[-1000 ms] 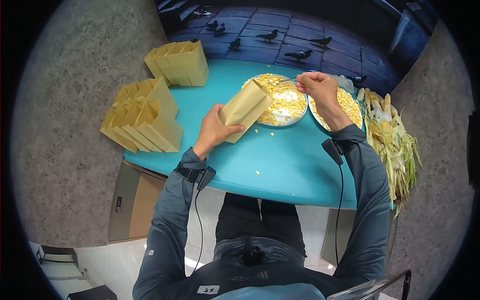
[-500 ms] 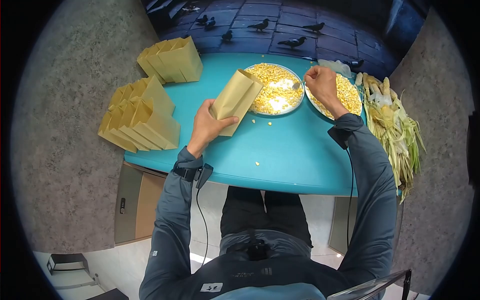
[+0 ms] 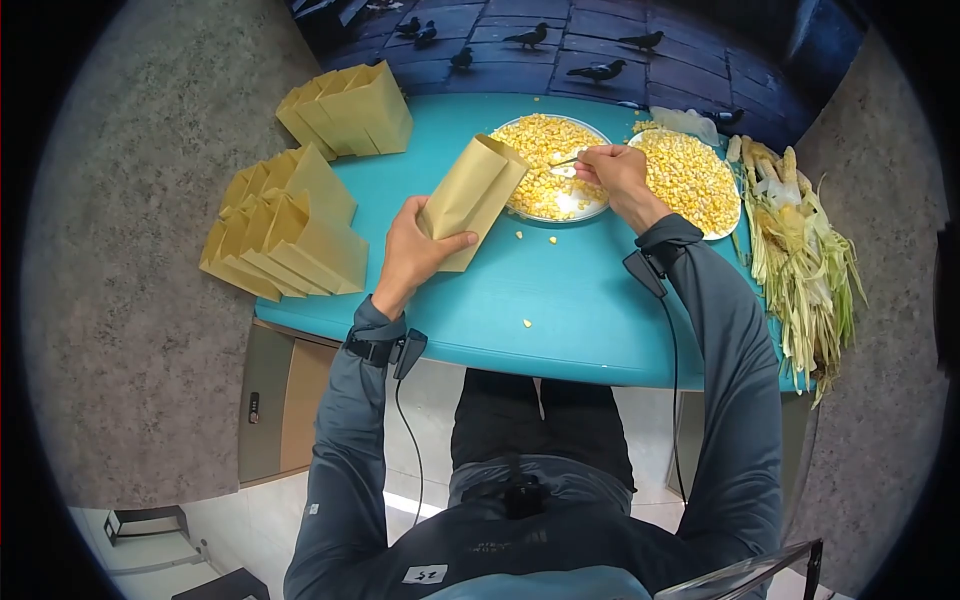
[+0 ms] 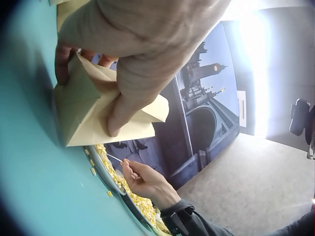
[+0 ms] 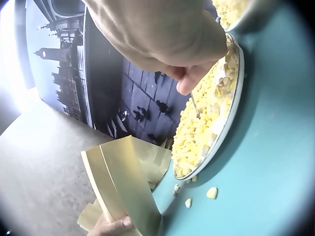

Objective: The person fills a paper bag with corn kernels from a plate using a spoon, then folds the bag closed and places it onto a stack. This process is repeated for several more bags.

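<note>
My left hand point(image 3: 412, 248) grips a tan paper bag point(image 3: 476, 200) around its lower part, the bag tilted with its open top toward the near plate of corn kernels point(image 3: 540, 135). In the left wrist view, the thumb presses the side of the bag point(image 4: 83, 113). Over that plate's right side, my right hand point(image 3: 622, 180) pinches the thin handle of a utensil, probably a spoon. In the right wrist view, the handle point(image 5: 195, 104) runs down to the kernels point(image 5: 189, 140); the utensil's far end is hard to make out.
Standing paper bags point(image 3: 290, 235) fill the table's left side, with more point(image 3: 350, 112) behind. A second plate of kernels point(image 3: 690, 180) is at the right, beside corn cobs and husks point(image 3: 795, 250). A clear plastic bag point(image 3: 685, 124) lies behind it. Loose kernels point(image 3: 527, 323) dot the teal table point(image 3: 600, 335).
My right hand first moved right, off the left plate toward the second one, then came back left over the left plate with the utensil. The left hand and its bag shifted slightly left.
</note>
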`<state>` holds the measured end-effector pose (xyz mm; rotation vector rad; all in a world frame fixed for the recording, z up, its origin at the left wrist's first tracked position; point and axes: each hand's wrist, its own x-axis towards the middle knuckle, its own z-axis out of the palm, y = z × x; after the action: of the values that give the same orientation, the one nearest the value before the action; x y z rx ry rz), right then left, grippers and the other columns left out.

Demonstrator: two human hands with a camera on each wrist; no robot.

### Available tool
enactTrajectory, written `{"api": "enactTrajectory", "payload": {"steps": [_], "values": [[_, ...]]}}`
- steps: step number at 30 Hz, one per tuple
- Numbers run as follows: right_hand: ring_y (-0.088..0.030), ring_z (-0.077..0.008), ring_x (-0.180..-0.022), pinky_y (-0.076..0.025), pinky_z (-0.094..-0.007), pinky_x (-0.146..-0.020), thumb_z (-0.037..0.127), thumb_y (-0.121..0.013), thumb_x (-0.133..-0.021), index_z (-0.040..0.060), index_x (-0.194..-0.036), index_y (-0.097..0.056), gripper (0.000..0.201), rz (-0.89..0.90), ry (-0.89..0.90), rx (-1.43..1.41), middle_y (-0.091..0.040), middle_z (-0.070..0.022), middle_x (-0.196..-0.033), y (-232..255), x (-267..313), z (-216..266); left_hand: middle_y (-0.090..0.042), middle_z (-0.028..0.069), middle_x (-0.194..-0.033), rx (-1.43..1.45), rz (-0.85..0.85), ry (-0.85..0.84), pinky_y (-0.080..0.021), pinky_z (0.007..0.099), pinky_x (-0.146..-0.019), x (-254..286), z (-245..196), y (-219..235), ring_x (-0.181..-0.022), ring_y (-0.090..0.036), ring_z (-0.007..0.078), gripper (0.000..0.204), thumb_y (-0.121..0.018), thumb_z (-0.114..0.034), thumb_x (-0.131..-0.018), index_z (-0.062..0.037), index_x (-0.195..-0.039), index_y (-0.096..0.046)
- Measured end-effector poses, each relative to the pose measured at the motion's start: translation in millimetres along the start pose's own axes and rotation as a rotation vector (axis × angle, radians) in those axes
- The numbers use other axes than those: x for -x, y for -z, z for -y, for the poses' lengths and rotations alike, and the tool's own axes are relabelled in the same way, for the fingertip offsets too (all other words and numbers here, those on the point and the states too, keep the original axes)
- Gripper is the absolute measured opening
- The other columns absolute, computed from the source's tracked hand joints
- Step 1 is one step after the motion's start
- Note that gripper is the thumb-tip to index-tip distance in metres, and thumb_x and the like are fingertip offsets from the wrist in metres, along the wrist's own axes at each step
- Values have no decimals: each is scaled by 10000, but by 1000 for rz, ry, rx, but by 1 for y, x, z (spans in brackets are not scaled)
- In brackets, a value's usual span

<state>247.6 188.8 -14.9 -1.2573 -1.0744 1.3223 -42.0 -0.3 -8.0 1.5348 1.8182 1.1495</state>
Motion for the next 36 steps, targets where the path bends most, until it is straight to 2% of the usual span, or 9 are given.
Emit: {"api": "enactTrajectory", "payload": {"steps": [5, 12, 16, 18, 20, 23, 27, 29, 36], "values": [[-785, -208, -825, -689, -289, -771, -25, -760, -957, -88, -1039, -714, 112, 31, -14, -37, -773, -161, -970, 9, 4, 21, -747, 175, -1181, -5, -1, 6, -615, 394, -905, -3, 0, 2, -1049, -750, 269, 783, -1026, -315, -705, 4, -1287, -610], [-785, -202, -808, -679, -288, -778, -12, -776, -935, -105, -1045, -730, 151, 107, 154, -46, -780, -166, -957, 10, 39, 83, -741, 186, -1194, 13, 19, 7, -616, 396, -912, -8, -1, -10, -1053, -749, 280, 814, -1029, -325, -700, 7, -1307, -599], [-774, -156, -802, -632, -267, -735, 48, -794, -937, -73, -1037, -763, 160, 205, 377, 119, -796, -129, -904, 4, 63, 86, -736, 187, -1190, 22, 16, -2, -615, 398, -908, -10, -3, -20, -1047, -747, 281, 811, -1025, -330, -701, 9, -1303, -601], [-764, -122, -783, -597, -261, -712, 80, -786, -947, -18, -1009, -792, 116, 303, 764, 384, -808, -93, -869, 2, 72, 81, -732, 185, -1177, 52, 56, 3, -613, 395, -904, -9, -6, -23, -1043, -745, 276, 807, -1023, -328, -700, 13, -1298, -602], [-753, -100, -760, -574, -261, -698, 94, -785, -947, 22, -986, -806, 85, 276, 844, 380, -812, -69, -851, 2, 74, 82, -729, 164, -1186, 64, 52, 34, -602, 383, -921, -9, -9, -21, -1059, -732, 255, 792, -1029, -314, -708, 7, -1297, -608], [-770, -139, -748, -583, -293, -699, 102, -782, -926, 36, -968, -809, 83, 20, 813, 580, -808, -78, -815, 18, 48, 71, -726, 145, -1193, 75, 42, 85, -591, 369, -940, -4, -14, -14, -1076, -721, 234, 774, -1032, -294, -717, 1, -1298, -614], [-779, -153, -728, -599, -312, -695, 115, -794, -907, 18, -931, -800, 100, -86, 698, 801, -809, -84, -811, 45, -6, 34, -731, 146, -1189, 67, 12, 102, -591, 372, -944, 1, -15, -4, -1079, -726, 241, 768, -1023, -287, -722, 0, -1304, -613], [-782, -158, -706, -617, -307, -684, 101, -798, -913, -20, -912, -781, 122, -101, 450, 635, -806, -95, -811, 46, -18, 17, -732, 144, -1189, 54, -8, 110, -589, 377, -944, 4, -16, -1, -1078, -727, 244, 766, -1022, -290, -720, -4, -1302, -613], [-793, -241, -794, -682, -299, -711, 4, -777, -951, -114, -982, -704, 142, 38, 149, 97, -764, -176, -922, -1, -4, -6, -736, 156, -1176, -3, -38, 88, -576, 391, -941, 6, -7, 4, -1079, -728, 268, 760, -1018, -314, -703, -16, -1276, -618]]}}
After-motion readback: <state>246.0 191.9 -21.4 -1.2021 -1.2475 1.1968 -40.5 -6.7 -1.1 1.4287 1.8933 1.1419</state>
